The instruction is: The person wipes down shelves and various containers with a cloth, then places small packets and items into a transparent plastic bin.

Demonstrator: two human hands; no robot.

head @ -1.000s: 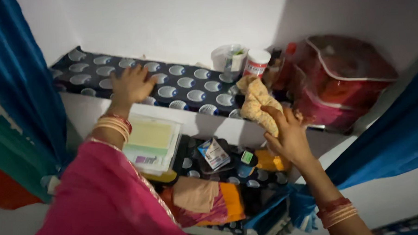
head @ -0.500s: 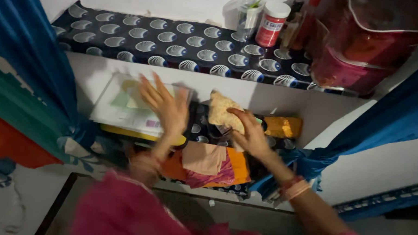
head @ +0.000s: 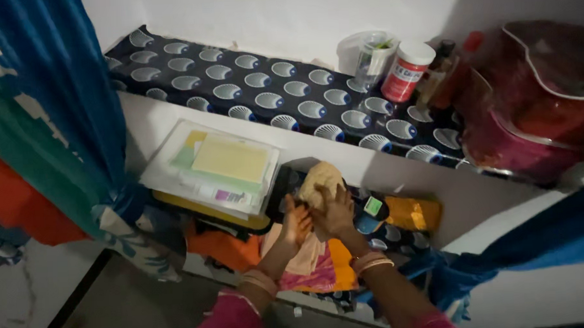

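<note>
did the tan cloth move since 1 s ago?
Yes. The tan cloth went down from the patterned upper shelf to the lower shelf, now between both hands, left and right.

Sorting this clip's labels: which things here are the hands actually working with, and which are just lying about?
In hand: left hand, right hand, tan cloth pressed between them.

Lying about: clear document folder, red jar, clear plastic tub, red containers, orange packet, folded clothes.

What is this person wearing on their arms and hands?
Both hands are bare, no gloves. The left hand has stacked bangles at the wrist and a pink sleeve below. The right hand also has bangles, with a pink sleeve edge lower down.
</note>
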